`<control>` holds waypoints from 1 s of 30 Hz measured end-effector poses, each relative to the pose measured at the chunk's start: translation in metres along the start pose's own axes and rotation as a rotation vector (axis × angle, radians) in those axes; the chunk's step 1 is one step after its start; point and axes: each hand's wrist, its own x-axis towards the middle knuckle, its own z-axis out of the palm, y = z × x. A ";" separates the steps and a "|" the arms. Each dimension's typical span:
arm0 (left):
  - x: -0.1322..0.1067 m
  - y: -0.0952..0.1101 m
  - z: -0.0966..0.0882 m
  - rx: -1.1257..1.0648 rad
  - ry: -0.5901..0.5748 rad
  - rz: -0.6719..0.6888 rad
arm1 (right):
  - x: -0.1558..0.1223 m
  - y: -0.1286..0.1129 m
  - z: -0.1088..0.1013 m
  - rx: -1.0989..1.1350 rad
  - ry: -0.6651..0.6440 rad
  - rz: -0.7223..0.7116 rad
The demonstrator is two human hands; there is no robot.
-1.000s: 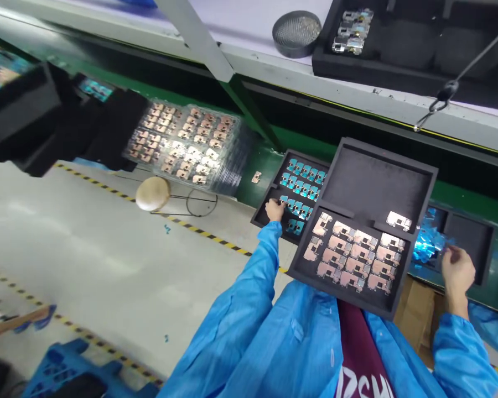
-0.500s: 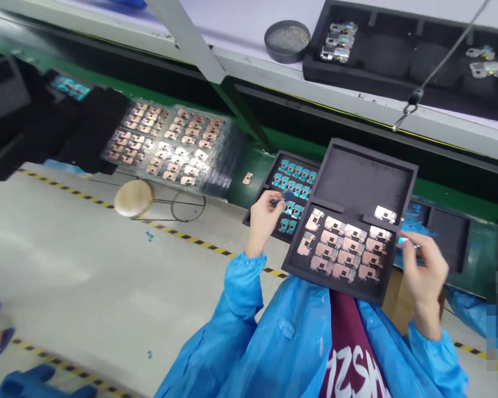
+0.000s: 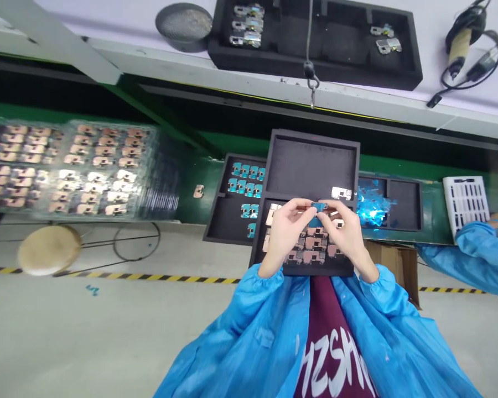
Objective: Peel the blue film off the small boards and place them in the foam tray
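My left hand (image 3: pixel 285 231) and my right hand (image 3: pixel 343 233) meet over a black foam tray (image 3: pixel 311 166) resting on my lap. Together they pinch a small blue-filmed part (image 3: pixel 317 208) between the fingertips. Under the hands the tray's near compartment holds several copper-coloured metal parts (image 3: pixel 311 243); its far compartment holds one silver part (image 3: pixel 341 193). To the left lies a second black tray (image 3: pixel 219 224) with several blue-filmed parts (image 3: pixel 244 178).
A stack of clear trays of copper parts (image 3: pixel 78 166) sits on the green bench at left. A pile of peeled blue film (image 3: pixel 371 202) lies in a black tray at right. A co-worker's blue sleeve (image 3: pixel 468 257) reaches a white rack (image 3: pixel 465 202). A round stool (image 3: pixel 47 249) stands below.
My left hand lifted a blue-filmed part from the left tray and came to the middle. My right hand left the blue film pile and joined it. My view swung to the right.
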 end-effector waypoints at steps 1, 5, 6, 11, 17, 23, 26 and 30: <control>0.000 0.000 0.003 0.005 -0.007 -0.010 | 0.001 -0.001 -0.002 0.013 0.025 -0.003; 0.000 -0.001 0.007 0.046 -0.066 -0.005 | 0.005 -0.003 -0.011 0.086 0.027 0.048; 0.000 -0.002 0.007 0.050 -0.093 0.004 | 0.006 -0.002 -0.013 0.121 0.028 0.079; -0.003 -0.019 0.009 0.108 -0.126 0.052 | 0.004 0.002 -0.015 0.244 0.061 0.184; -0.006 -0.030 0.015 0.192 -0.057 0.170 | 0.002 0.010 -0.016 -0.134 0.175 -0.106; -0.009 -0.027 0.018 0.057 -0.197 0.017 | -0.003 0.020 -0.020 -0.362 0.271 -0.226; -0.008 -0.029 0.020 -0.119 -0.230 -0.162 | -0.006 0.023 -0.023 -0.450 0.257 -0.287; -0.001 -0.032 0.018 -0.323 -0.229 -0.348 | -0.012 0.026 -0.029 -0.517 0.117 -0.447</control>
